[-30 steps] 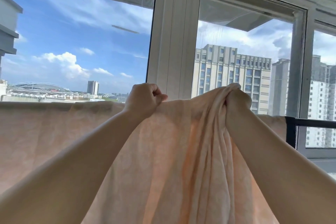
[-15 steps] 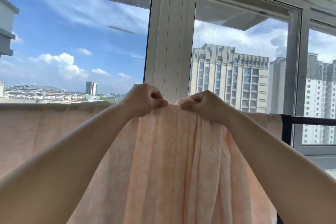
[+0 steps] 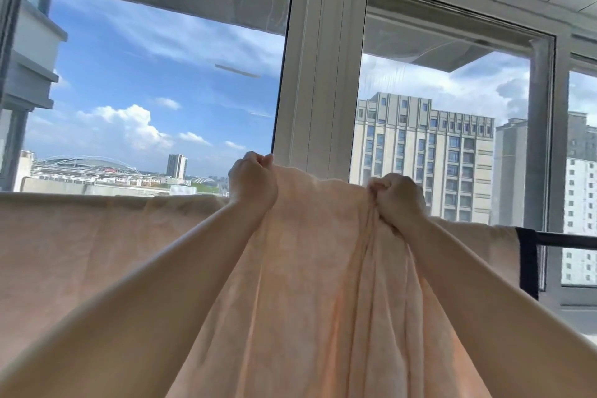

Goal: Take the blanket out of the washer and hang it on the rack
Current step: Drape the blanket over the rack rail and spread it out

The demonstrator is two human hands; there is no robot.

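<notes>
Blanket point(image 3: 316, 284) bunched between fists: left hand point(image 3: 253, 182), right hand point(image 3: 395, 199) grip top edge; rack point(image 3: 565, 240) probably beneath.

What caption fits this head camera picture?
Both hands, left hand and right hand, grip the peach blanket over the black rack.

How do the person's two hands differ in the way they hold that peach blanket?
The left hand sits higher and pinches a fairly flat stretch of the blanket's top edge; the right hand sits lower and clutches a thick bunch of gathered folds. The cloth under the left hand hangs smooth, while under the right hand it falls in deep pleats. Both hands have a curled grip on the same blanket in front of the window.
</notes>
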